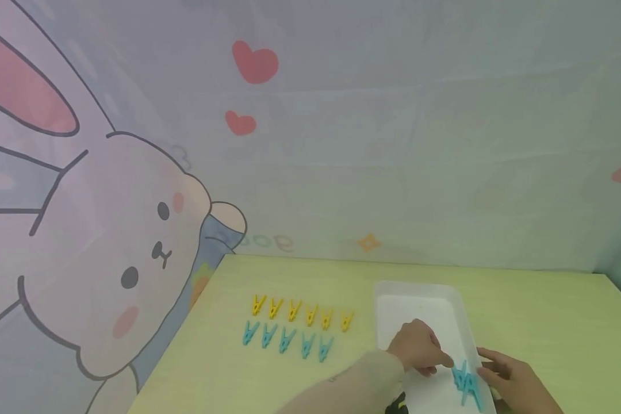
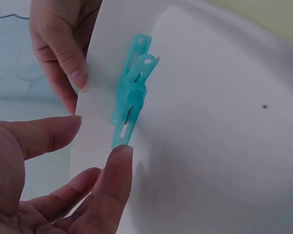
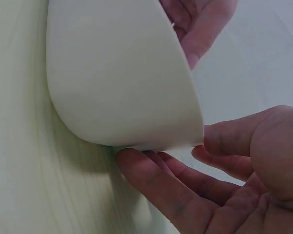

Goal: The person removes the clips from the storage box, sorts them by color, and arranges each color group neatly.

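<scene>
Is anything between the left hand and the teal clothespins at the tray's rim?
Nothing visible. The left hand is beside the teal clothespins at the white tray's rim, one fingertip just below them with only bare tray between. The right hand is at the tray's outer edge.

Inside the white tray [image 1: 419, 299] the far half lies bare, open from above. At its near right wall the teal pegs [image 1: 466, 382] sit, flanked closely by the left hand [image 1: 416, 348] and right hand [image 1: 514, 382]. Left of the tray, two rows of pegs [image 1: 295, 328] occupy the green table [image 1: 548, 322]; its right side stays open.
</scene>
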`<state>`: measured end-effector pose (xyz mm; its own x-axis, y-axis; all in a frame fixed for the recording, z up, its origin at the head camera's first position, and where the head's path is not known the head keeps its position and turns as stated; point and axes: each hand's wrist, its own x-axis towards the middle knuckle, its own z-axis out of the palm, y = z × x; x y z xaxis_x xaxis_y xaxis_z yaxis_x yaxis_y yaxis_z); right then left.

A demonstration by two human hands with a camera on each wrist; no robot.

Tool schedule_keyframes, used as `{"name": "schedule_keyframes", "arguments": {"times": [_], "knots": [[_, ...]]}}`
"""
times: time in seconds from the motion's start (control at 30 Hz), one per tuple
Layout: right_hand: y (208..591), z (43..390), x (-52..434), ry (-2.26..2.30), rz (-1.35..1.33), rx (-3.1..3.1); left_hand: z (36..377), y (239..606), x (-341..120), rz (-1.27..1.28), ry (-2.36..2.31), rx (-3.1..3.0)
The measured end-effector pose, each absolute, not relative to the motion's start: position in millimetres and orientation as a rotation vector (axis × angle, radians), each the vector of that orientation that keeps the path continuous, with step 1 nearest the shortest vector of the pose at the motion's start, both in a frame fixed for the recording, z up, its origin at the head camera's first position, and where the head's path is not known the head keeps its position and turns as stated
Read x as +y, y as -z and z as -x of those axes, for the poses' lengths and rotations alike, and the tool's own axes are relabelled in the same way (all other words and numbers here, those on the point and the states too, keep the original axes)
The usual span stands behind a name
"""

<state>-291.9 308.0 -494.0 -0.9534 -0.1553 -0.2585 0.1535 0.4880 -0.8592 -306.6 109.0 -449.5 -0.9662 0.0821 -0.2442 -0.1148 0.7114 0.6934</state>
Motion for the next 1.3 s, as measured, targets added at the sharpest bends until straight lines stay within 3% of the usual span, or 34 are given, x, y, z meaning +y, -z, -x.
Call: {"name": "schedule_keyframes", "arguments": {"times": [0.57,1.3], "knots": [[494.2,290.3,311.9,1.453,0.076,2.454,312.8,461.1,157.3,0.069,-0.647,2.835],[492.8,286.9,316.0,1.541,0.16,2.378,319.5,462.6,166.0,0.01,-0.382,2.856]]}}
